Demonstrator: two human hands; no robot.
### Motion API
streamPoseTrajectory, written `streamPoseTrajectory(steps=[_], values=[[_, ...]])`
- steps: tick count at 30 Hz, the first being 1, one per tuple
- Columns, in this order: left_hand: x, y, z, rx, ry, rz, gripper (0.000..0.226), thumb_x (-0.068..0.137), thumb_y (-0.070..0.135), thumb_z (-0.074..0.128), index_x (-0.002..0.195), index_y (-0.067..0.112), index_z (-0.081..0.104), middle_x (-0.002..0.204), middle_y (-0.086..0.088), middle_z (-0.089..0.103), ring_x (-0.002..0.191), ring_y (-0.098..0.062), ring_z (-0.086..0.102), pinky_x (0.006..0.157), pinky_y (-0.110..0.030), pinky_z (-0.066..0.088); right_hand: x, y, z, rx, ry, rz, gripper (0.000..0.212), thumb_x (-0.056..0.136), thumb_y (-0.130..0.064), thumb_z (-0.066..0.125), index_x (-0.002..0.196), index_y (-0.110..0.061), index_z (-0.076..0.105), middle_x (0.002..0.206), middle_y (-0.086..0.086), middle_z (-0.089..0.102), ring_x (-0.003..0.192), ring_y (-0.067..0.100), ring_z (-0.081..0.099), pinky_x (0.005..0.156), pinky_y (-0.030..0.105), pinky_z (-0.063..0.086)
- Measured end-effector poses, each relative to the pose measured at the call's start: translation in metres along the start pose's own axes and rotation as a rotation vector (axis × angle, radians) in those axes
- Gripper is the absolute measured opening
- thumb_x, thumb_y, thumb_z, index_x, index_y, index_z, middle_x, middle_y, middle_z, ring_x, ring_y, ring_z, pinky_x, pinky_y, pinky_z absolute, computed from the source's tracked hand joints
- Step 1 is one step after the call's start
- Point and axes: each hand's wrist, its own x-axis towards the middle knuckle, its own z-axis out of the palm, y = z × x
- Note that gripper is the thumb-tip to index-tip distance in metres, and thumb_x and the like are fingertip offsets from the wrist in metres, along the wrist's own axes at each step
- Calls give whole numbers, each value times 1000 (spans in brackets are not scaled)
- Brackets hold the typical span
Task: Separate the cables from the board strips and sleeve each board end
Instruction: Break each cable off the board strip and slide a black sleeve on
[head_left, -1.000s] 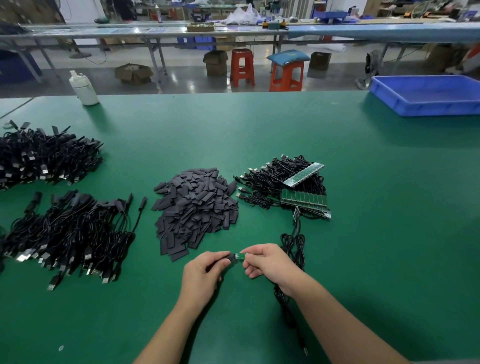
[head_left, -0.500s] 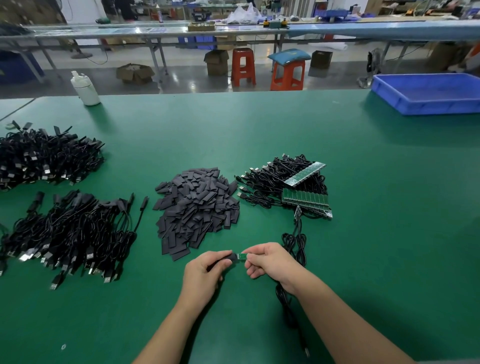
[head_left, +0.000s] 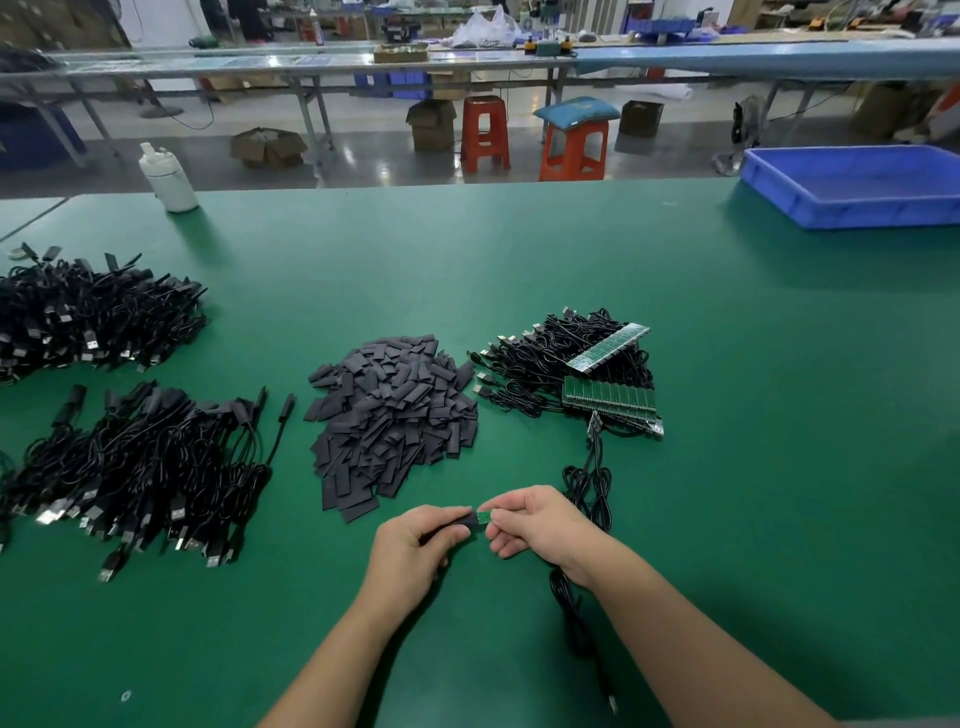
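My left hand (head_left: 410, 553) pinches a black sleeve (head_left: 465, 521) at the near middle of the green table. My right hand (head_left: 540, 522) pinches a small green board end (head_left: 484, 516) whose tip sits at the sleeve's mouth. The board's black cable (head_left: 571, 608) trails under my right wrist toward me. Behind my hands lies a heap of flat black sleeves (head_left: 392, 410). To its right two green board strips (head_left: 608, 402) rest on a tangle of attached cables (head_left: 540, 358). One more loose cable (head_left: 589, 478) lies beside my right hand.
Two piles of black cables lie at the left, a near pile (head_left: 130, 462) and a far pile (head_left: 88, 312). A white bottle (head_left: 169, 179) stands at the far left edge. A blue tray (head_left: 857, 187) sits at the far right. Stools and benches stand beyond the table.
Both hands keep the same hold on sleeve and board; nothing on the table has moved, only the view has shifted slightly.
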Motion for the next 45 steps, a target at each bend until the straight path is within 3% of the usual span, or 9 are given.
streamPoseTrajectory(steps=[7,11,15,18,20,24,30,39,45], values=[[1,6,5,196,-32,87,25,85,16,75,105,29,77,89,21,73,87,4,66,79,-9,45,0,-1,5,-144,-20,-22,26,103,-9,49,125,-6,62,83,2,71,70,9,66,74,23,57],[4,16,4,271,-114,112,20,92,26,66,91,43,75,73,18,71,68,1,63,66,-11,45,-7,-3,3,-184,-64,-49,30,106,-18,43,128,-12,63,94,0,69,80,8,65,81,22,56],[13,18,-4,281,-74,26,35,97,32,58,63,32,66,54,9,64,44,-2,46,51,-18,35,-9,-2,1,-165,-49,-55,23,103,-14,51,123,-10,62,102,6,70,84,11,67,85,25,57],[14,19,-9,307,-106,39,24,96,29,60,77,35,72,62,10,68,52,1,52,55,-14,38,-8,-1,3,-232,-29,-62,20,104,-11,47,113,-5,64,89,2,68,71,5,65,74,19,56],[13,21,-14,408,-95,161,12,93,26,66,97,32,76,80,15,70,75,3,61,71,-13,45,-7,-1,5,-271,-24,-69,22,105,-14,46,104,-8,67,82,0,66,65,4,63,69,18,55],[13,22,-18,713,-141,394,27,91,34,67,117,29,70,102,14,67,89,-8,64,77,-22,50,-4,-1,5,-283,-14,-58,25,106,-19,44,95,-12,66,76,-2,63,64,7,61,68,21,55],[14,22,-17,674,-146,426,21,92,28,67,112,25,73,96,10,70,84,-10,66,76,-28,52,-2,1,6,-298,-4,-49,21,102,-27,52,97,-18,70,73,-5,64,63,7,61,64,21,52],[10,21,-9,601,-149,407,18,91,22,69,108,22,74,94,9,71,83,-5,64,77,-20,50,-2,2,8,-315,5,-51,22,102,-23,52,96,-14,72,71,-5,63,60,6,60,62,19,52],[11,23,0,695,-183,354,21,96,26,60,114,23,70,100,4,69,89,-15,64,81,-31,51,-4,0,7,-301,-36,-81,27,105,-17,46,95,-10,70,81,-1,68,66,7,63,69,21,55]])
